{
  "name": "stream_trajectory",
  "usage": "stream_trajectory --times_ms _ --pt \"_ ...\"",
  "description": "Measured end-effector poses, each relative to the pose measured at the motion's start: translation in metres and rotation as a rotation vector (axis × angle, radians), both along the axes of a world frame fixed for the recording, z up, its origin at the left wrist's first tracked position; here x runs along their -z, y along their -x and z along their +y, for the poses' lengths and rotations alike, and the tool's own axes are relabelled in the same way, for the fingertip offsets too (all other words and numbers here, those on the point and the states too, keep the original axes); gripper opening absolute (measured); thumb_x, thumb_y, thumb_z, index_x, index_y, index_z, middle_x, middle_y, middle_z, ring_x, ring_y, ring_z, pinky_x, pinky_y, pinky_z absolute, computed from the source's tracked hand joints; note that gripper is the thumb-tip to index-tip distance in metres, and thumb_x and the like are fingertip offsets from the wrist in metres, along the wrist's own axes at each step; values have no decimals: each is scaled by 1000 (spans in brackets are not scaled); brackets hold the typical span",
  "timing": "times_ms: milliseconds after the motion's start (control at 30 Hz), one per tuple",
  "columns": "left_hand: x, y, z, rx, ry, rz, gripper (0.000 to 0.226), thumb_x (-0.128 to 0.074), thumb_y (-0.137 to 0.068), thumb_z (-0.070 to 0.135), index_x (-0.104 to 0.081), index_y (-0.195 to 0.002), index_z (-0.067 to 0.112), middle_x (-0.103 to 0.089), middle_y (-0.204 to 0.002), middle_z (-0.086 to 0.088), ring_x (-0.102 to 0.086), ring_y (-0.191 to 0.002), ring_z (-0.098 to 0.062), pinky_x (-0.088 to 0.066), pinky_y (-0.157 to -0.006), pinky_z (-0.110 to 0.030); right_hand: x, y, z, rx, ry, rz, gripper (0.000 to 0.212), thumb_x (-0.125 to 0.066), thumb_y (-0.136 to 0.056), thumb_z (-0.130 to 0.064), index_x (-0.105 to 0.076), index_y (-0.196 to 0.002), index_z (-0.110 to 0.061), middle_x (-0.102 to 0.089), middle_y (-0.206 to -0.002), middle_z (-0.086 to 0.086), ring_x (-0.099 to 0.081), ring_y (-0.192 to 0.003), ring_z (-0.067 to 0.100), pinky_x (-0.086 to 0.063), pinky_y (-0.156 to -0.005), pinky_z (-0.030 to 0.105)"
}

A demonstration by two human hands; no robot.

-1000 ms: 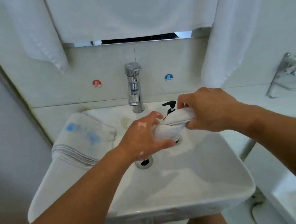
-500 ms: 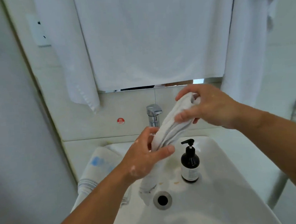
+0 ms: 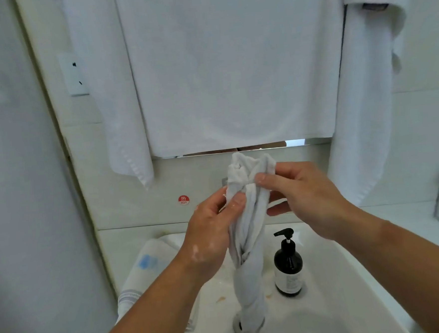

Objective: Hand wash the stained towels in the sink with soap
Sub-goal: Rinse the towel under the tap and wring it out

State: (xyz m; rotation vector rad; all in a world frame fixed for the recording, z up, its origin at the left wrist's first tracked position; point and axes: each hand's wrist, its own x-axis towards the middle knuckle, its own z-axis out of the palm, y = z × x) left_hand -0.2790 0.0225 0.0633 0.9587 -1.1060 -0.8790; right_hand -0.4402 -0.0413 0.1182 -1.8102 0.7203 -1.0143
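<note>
A white bathroom wall hung with white towels (image 3: 227, 69) backs a white sink (image 3: 356, 286). Held upright between the hands, the wet grey towel (image 3: 246, 232) is twisted into a rope, its tail trailing down to the drain below them. The left hand (image 3: 212, 234) is pinching its near edge; the right hand (image 3: 304, 199) is closed on the top corner. To wring it well, I would keep the twist tight over the basin and work downwards. Below the right hand stands a dark soap bottle (image 3: 288, 268), its label unreadable. Left of the left hand, a blue-stained towel (image 3: 147, 265) drapes over the sink's rim, and a red sticker (image 3: 183, 199) reads "HOT".
</note>
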Motion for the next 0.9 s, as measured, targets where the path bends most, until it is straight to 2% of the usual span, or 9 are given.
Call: stream_trajectory --times_ms 100,233,367,467,533,600,700,800,900 --pt "-2 -5 3 178 -9 231 54 -64 -92 35 -58 -139 8 -63 -137 -15 -59 -129 -32 -41 -112 -50 2 2 -2 44 -163 -194 14 -64 -98 -17 -77 -97 -15 -79 -91 7 -76 -81 25 -62 -71 40" --pt "-12 -9 7 296 -28 356 50 -47 -99 34 -54 -142 10 -60 -142 -12 -56 -133 -29 -35 -116 -48 4 4 -2 46 -328 -409 15 -61 -99 -17 -76 -99 -19 -78 -91 4 -75 -79 24 -58 -71 40" --pt "-13 7 3 88 -18 235 63 -47 -93 58 -59 -137 15 -66 -134 -7 -61 -127 -22 -38 -115 -47 12 -10 2 203 -202 -292 23 -56 -103 -29 -71 -86 -24 -76 -87 1 -74 -87 27 -62 -76 49" --pt "-7 22 -5 -258 10 -86 63 -68 -69 81 -62 -116 40 -71 -110 17 -67 -106 -5 -53 -97 -33 21 -26 10 297 -27 -207 24 -56 -101 -35 -66 -86 -19 -71 -82 6 -70 -81 29 -58 -75 50" --pt "-7 18 -7 -486 75 -164 35 -75 -78 61 -66 -105 41 -72 -98 22 -67 -96 0 -53 -83 -22 21 -28 11 339 14 -223 24 -56 -101 -34 -64 -88 -15 -69 -81 8 -64 -72 21 -51 -67 40" --pt "-14 8 -3 -482 98 -116 9 -72 -90 38 -74 -96 32 -76 -92 17 -71 -93 -6 -54 -78 -23 17 -19 5 412 2 -303 25 -57 -101 -33 -64 -89 -12 -67 -84 13 -57 -71 18 -45 -66 35" --pt "-24 -9 4 -355 62 -187 11 -70 -93 28 -78 -100 26 -78 -99 5 -73 -98 -18 -59 -84 -38 9 -1 -4 465 -12 -318 24 -55 -102 -37 -67 -88 -21 -66 -81 -1 -58 -73 15 -44 -66 33" --pt "-35 -20 8 -223 -65 -110 15 -67 -96 21 -80 -101 21 -78 -104 -7 -73 -101 -27 -59 -88 -50 5 4 -6 472 29 -330 23 -55 -103 -38 -68 -91 -24 -69 -84 -8 -61 -76 9 -43 -64 27" --pt "-41 -21 10 -233 -135 3 17 -61 -99 18 -78 -103 21 -78 -102 -5 -74 -97 -26 -60 -84 -46 3 -2 -5 467 65 -357 27 -52 -104 -36 -65 -87 -19 -63 -78 -7 -56 -69 7 -43 -63 25"
